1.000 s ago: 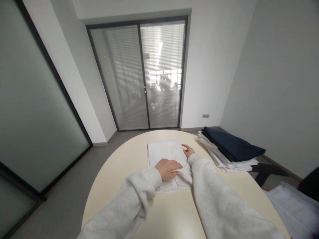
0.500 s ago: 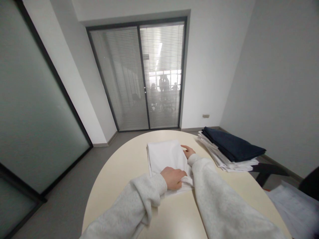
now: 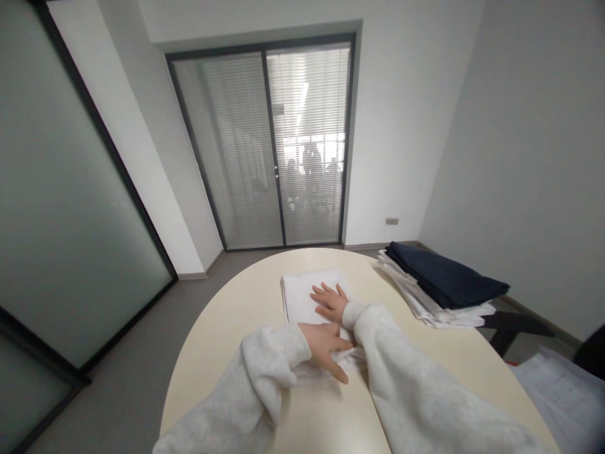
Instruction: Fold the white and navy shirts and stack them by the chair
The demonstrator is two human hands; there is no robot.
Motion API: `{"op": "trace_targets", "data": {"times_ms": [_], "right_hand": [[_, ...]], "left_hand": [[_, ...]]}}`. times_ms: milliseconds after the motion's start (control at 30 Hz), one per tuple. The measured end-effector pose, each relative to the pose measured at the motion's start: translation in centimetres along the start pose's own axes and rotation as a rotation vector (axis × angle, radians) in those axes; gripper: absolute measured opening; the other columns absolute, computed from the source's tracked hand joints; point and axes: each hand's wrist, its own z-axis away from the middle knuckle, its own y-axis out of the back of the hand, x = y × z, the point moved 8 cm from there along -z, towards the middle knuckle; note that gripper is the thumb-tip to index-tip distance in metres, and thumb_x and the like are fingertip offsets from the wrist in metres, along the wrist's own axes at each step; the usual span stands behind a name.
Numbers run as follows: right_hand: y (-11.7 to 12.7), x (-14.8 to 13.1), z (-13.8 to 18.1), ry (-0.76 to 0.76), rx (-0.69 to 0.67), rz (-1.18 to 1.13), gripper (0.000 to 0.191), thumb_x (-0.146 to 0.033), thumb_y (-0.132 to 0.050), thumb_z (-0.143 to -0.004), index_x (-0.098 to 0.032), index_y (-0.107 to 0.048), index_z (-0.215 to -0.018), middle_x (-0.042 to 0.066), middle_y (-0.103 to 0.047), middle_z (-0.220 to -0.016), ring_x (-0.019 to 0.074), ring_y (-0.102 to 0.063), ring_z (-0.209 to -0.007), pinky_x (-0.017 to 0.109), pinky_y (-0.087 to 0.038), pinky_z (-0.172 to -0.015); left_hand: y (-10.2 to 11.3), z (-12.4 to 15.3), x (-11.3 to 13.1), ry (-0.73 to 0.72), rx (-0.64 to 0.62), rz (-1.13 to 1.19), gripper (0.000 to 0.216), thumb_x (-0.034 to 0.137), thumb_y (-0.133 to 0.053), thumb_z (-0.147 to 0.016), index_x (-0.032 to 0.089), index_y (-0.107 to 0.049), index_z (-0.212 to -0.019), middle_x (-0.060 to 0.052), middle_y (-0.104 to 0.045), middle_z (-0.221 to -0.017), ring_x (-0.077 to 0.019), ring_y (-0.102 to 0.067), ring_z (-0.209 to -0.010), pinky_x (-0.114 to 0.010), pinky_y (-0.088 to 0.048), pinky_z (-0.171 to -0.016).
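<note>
A folded white cloth (image 3: 302,293) lies on the round cream table (image 3: 222,334) in front of me. My right hand (image 3: 329,301) rests flat on top of it, fingers spread, palm down. My left hand (image 3: 325,343) lies on the cloth's near edge with fingers stretched out to the right, holding nothing. Both arms wear light grey fleece sleeves. The near part of the cloth is hidden under my hands and right sleeve.
A stack of folded cloths, dark navy (image 3: 447,280) on top of white ones (image 3: 425,309), sits at the table's right edge. A black chair (image 3: 515,328) stands beyond it. More white fabric (image 3: 558,397) lies lower right. Glass doors with blinds (image 3: 283,145) face me.
The cloth has been folded shorter. My right hand moved from the cloth's right edge onto its top and flattened. My left hand let go of the pinched edge and opened out.
</note>
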Motion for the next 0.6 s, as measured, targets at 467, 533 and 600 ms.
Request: {"op": "trace_targets", "data": {"times_ms": [467,533,600], "right_hand": [[-1.0,-1.2,0.8,0.041,0.094,0.250,0.067,-0.064,-0.026,-0.082,-0.030,-0.018,-0.139,0.003,-0.011,-0.147,0.0318,-0.002,-0.133,0.062,0.003,-0.099],[-1.1,-1.2,0.8,0.045,0.098,0.261,0.067,-0.064,-0.027,-0.081,-0.031,-0.018,-0.139,0.003,-0.010,-0.147,0.0328,-0.002,-0.133,0.063,0.003,-0.098],[-1.3,-1.3,0.7,0.042,0.093,0.269,0.067,-0.065,-0.028,-0.081,-0.033,-0.018,-0.139,0.003,-0.009,-0.147,0.0338,-0.001,-0.133,0.064,0.003,-0.097]], "left_hand": [[3.0,9.3,-23.7,0.778,1.271,0.506,0.033,0.030,-0.050,-0.081,0.018,-0.059,-0.110,-0.003,-0.066,-0.084,-0.0150,-0.061,-0.080,-0.026,-0.046,-0.076],[2.3,7.9,-24.0,0.661,1.218,0.479,0.038,0.028,-0.052,-0.079,0.022,-0.055,-0.116,-0.002,-0.066,-0.093,-0.0145,-0.060,-0.086,-0.026,-0.045,-0.081],[2.2,6.7,-23.8,0.564,1.169,0.447,0.036,0.023,-0.054,-0.077,0.022,-0.059,-0.113,-0.001,-0.064,-0.102,-0.0150,-0.058,-0.091,-0.027,-0.044,-0.086]]}}
